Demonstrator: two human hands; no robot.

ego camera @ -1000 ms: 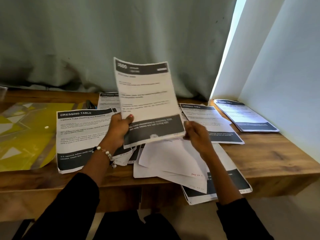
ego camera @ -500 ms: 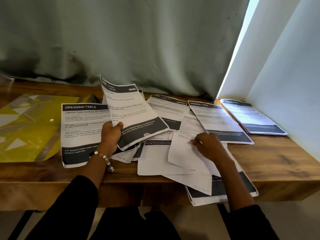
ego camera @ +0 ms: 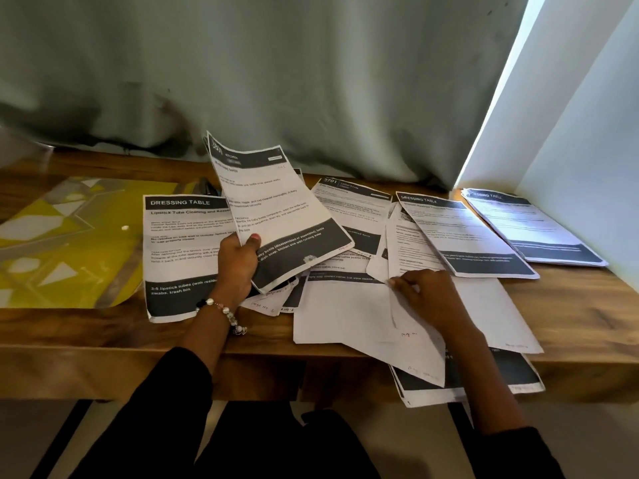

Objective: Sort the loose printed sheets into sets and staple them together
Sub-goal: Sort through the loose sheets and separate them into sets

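My left hand (ego camera: 238,264) grips the lower left edge of a printed sheet headed "3600 Kitchen" (ego camera: 276,209) and holds it tilted up above the desk. My right hand (ego camera: 425,295) rests on the loose pile of sheets (ego camera: 345,316) at the desk's front, with its fingertips at the edge of a blank-side-up sheet. A "Dressing Table" sheet (ego camera: 179,243) lies flat to the left. Another "Dressing Table" sheet (ego camera: 463,233) and a separate stack (ego camera: 532,226) lie to the right. A dark object, perhaps the stapler (ego camera: 209,186), peeks out behind the held sheet.
A yellow plastic folder (ego camera: 62,243) lies at the left of the wooden desk (ego camera: 581,305). A grey curtain (ego camera: 276,81) hangs behind it and a white wall (ego camera: 587,133) closes the right side. Some sheets overhang the front edge (ego camera: 466,385).
My left hand lowered the kitchen sheet from upright in front of me to a tilt over the desk. My right hand let go of it and dropped onto the loose pile.
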